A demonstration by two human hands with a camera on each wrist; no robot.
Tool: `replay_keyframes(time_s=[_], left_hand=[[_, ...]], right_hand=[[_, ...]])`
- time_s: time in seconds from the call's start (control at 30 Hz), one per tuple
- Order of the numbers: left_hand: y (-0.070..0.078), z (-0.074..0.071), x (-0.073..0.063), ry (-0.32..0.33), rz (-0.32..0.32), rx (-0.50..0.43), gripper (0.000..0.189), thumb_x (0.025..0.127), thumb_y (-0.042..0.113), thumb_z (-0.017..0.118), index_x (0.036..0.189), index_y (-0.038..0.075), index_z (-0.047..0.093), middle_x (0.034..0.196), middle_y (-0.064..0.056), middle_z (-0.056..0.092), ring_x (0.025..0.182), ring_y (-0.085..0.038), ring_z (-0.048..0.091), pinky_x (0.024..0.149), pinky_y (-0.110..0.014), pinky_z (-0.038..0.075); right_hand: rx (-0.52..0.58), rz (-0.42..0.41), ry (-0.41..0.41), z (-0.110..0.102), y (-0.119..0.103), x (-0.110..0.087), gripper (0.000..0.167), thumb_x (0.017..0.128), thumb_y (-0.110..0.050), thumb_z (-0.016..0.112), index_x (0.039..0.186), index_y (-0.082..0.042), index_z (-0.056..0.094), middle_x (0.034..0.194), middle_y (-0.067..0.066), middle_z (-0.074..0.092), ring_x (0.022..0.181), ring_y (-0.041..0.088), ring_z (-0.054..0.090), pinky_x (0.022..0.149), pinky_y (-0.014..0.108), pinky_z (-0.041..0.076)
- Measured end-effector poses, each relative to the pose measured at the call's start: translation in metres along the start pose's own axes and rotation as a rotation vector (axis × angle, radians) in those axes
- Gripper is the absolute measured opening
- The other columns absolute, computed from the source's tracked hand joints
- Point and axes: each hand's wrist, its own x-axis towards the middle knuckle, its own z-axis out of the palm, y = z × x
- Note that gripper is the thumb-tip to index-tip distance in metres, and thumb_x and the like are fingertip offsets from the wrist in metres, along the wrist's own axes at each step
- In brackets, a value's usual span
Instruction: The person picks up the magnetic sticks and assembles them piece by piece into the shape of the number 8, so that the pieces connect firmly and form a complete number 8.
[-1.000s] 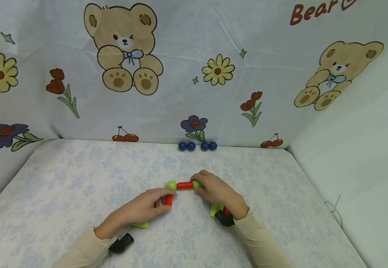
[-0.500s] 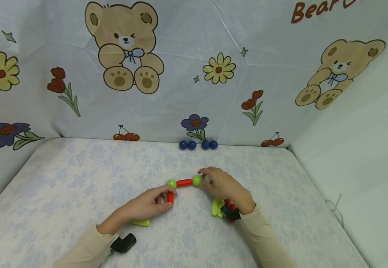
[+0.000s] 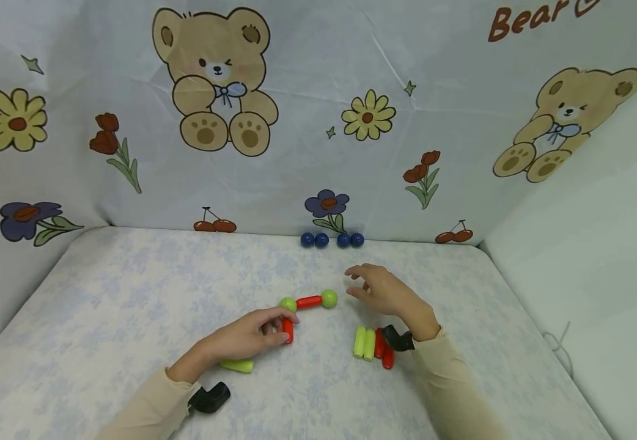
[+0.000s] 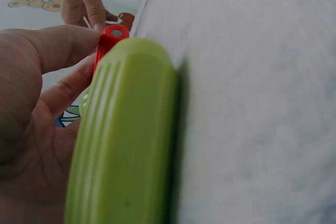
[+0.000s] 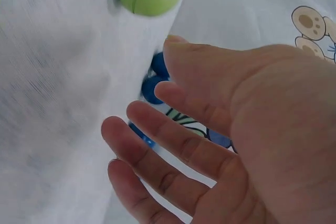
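Note:
My left hand (image 3: 244,336) pinches a red magnetic rod (image 3: 288,330) between thumb and fingers; its end also shows in the left wrist view, the red rod (image 4: 114,31). At its far end sits a green ball (image 3: 288,304). From there a second red rod (image 3: 309,302) reaches across to another green ball (image 3: 329,298). To the right of that ball, my right hand (image 3: 387,293) hovers apart from it with loosely bent fingers, holding nothing. A light green rod (image 4: 123,145) lies beside the left palm, large in the left wrist view.
Several dark blue balls (image 3: 321,240) stand along the back edge by the printed cloth wall. Below the right wrist lie green rods (image 3: 364,343) and red rods (image 3: 387,358), side by side. Each wrist wears a black camera (image 3: 210,398).
My right hand has let go of the right green ball and moved off to the right. My left hand keeps hold of the red rod. The view has shifted slightly.

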Motion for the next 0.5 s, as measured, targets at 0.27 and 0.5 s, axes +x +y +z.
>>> replay_keyframes(time_s=[0.27, 0.5], left_hand=[[0.002, -0.001, 0.000, -0.016, 0.010, -0.008, 0.029, 0.106, 0.020, 0.060, 0.134, 0.013, 0.061, 0.104, -0.003, 0.058, 0.081, -0.014, 0.051, 0.073, -0.024, 0.043], [0.004, -0.002, -0.001, -0.011, -0.004, -0.009, 0.029, 0.105, 0.019, 0.062, 0.133, 0.015, 0.062, 0.103, -0.003, 0.059, 0.081, -0.015, 0.053, 0.074, -0.024, 0.043]], right_hand=[[-0.037, -0.051, 0.023, -0.022, 0.012, 0.019, 0.038, 0.102, -0.016, 0.066, 0.135, 0.003, 0.062, 0.129, 0.022, 0.064, 0.101, 0.032, 0.067, 0.087, 0.046, 0.057], [-0.012, -0.058, 0.136, -0.030, 0.036, 0.055, 0.044, 0.103, -0.012, 0.063, 0.141, 0.007, 0.053, 0.143, 0.032, 0.050, 0.130, 0.048, 0.050, 0.108, 0.061, 0.042]])
